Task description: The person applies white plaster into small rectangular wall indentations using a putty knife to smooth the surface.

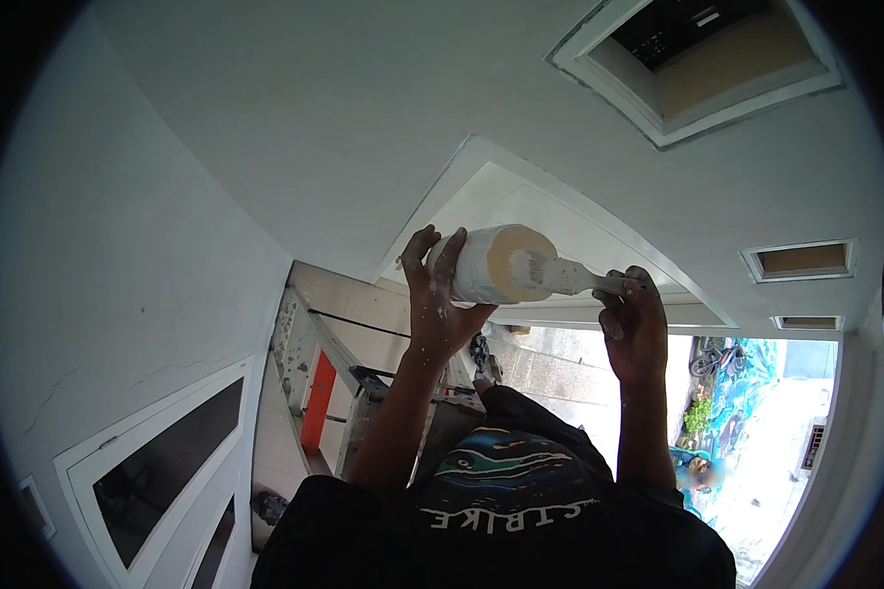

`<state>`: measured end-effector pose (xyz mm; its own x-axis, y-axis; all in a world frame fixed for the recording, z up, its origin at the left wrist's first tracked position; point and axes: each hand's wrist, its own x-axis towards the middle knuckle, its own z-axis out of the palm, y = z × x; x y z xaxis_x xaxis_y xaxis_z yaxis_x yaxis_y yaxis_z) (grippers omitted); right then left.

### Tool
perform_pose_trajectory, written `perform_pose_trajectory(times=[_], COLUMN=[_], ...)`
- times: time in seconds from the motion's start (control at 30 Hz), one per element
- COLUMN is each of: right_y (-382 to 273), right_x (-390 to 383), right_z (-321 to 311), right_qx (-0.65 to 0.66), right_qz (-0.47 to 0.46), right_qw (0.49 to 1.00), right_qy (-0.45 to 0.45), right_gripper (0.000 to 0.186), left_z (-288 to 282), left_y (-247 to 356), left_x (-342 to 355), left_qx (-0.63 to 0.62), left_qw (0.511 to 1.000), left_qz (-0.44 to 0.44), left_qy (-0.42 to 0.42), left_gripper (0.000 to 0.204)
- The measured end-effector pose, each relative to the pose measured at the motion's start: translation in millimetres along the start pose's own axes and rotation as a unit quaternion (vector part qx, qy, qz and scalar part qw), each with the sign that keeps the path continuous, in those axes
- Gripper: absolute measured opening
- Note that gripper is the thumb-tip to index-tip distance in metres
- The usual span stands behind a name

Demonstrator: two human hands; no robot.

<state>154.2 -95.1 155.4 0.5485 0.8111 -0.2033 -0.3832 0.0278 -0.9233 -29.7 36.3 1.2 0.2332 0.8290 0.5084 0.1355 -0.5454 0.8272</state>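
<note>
While the left hand (440, 304) grips a white tub (476, 265) from its left side, fingers spread around it and thumb underneath, the right hand (638, 314) has a paint-smeared brush (570, 277) pinched by the handle between thumb and fingertips, just so you know what the head cam's looking at. Tub's up in front of the chest, lying on its side in the picture: long axis runs left to right, cream-coloured round end pointing right and a bit toward the camera. Brush lines up roughly the same way, bristles pointing left and overlapping that round end.

Behind the hands it's mostly a big pale surface (363, 147) with a framed opening (823, 74) up top right and a white recessed panel (521, 201). Lower left there's a stepladder (329, 348), a red board (317, 401) and a white door (79, 471) with dark glass. Lower right is bright outdoors, with a motorbike (717, 361) and a plant (697, 412).

Stuff I can't make out: whether the cream end is paint inside or a solid face, and whether the bristles actually touch it. The black shirt (363, 540) hides part of the ladder and gets cut off at the bottom edge.
</note>
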Motion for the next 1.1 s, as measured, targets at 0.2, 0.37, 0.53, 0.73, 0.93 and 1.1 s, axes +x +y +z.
perform_pose_trajectory(times=[0.2,0.37,0.53,0.73,0.93,1.1], right_y=[-10.4,-18.3,-47.3,-122.4,-216.7,-225.6], right_x=[-8.4,-18.4,-34.6,-33.5,-1.4,37.9], right_z=[-3.3,9.0,34.3,64.1,154.3,205.4], right_qx=[-0.007,-0.049,-0.236,-0.432,-0.751,-0.854], right_qz=[-0.030,-0.073,-0.170,-0.334,-0.426,-0.391], right_qw=[0.999,0.996,0.957,0.836,0.494,0.285], right_qy=[0.023,0.006,-0.007,-0.052,-0.098,-0.189], right_gripper=[0.030,0.030,0.023,0.020,0.020,0.017], left_z=[0.6,-1.4,-3.0,-6.2,-4.0,-4.6], left_y=[0.8,-1.5,-0.8,4.2,-1.9,-1.1], left_x=[-0.2,-1.0,-1.3,1.1,-3.0,0.7], left_qx=[-0.019,-0.025,-0.062,-0.069,-0.069,-0.087], left_qw=[1.000,0.999,0.997,0.995,0.995,0.994], left_qz=[-0.011,-0.029,-0.040,-0.058,-0.062,-0.067], left_qy=[0.003,0.002,-0.011,-0.036,-0.026,-0.023], left_gripper=[0.106,0.105,0.106,0.113,0.111,0.109])
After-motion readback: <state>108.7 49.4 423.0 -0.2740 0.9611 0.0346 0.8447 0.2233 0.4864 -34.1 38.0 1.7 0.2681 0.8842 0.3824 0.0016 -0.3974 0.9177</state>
